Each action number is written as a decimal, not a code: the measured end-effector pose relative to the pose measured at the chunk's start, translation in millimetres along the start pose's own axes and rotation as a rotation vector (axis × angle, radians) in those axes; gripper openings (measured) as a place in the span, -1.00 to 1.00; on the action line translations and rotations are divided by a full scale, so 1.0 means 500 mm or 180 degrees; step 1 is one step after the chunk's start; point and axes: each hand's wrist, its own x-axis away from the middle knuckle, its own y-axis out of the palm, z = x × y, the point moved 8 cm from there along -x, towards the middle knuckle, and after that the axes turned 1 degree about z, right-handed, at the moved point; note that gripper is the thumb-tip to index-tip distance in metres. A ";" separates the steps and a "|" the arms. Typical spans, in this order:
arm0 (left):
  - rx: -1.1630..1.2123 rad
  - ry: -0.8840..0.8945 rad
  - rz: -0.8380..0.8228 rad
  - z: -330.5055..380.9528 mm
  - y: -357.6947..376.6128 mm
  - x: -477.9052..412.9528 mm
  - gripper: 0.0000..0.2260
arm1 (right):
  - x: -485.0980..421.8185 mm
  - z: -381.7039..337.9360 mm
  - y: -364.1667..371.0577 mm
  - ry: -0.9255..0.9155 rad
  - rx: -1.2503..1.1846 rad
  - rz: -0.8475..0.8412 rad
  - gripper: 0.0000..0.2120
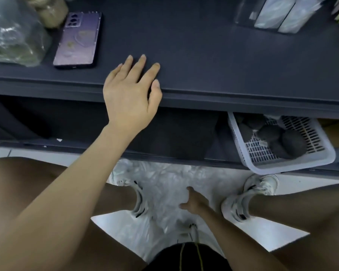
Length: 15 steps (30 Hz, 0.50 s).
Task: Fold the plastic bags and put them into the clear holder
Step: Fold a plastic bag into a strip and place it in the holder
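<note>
Resting flat on the near edge of the dark table point(213, 55), the left hand point(129, 94) lay with its 4 fingers straight and spread, holding nothing. The right hand point(195, 201) was low, on the heap of plastic bags point(164, 188) on the pale floor between 2 white shoes point(235, 206); whether it gripped them could not be told. The clear holder point(247, 14) stood at the table's far right, folded bags inside. A purple phone point(77, 40) lay far left, and a white basket point(282, 165) sat under the table at right.

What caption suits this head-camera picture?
Left hand rests on the dark table; right hand reaches down to plastic bags.
</note>
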 end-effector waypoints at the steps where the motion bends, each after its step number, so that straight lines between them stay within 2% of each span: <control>1: -0.0012 0.0016 0.0034 0.001 -0.001 -0.001 -0.66 | 0.000 -0.003 -0.002 -0.0011 0.0065 0.0185 -0.35; 5: 0.0036 0.0002 0.0012 0.001 -0.001 -0.005 -0.66 | 0.020 -0.029 -0.050 -0.0241 -0.0211 0.0378 -0.64; 10: 0.0189 -0.0135 -0.0273 -0.003 0.001 -0.010 -0.66 | 0.178 -0.127 -0.221 -0.1313 -0.0184 0.0533 -0.86; 12: 0.0680 -0.0304 -0.0396 -0.005 -0.015 -0.013 -0.65 | 0.273 -0.160 -0.303 -0.1698 -0.0382 0.0577 -0.86; 15: 0.1815 -0.0662 -0.0384 0.013 -0.080 -0.012 -0.70 | 0.415 -0.197 -0.425 -0.2098 -0.0815 0.0544 -0.86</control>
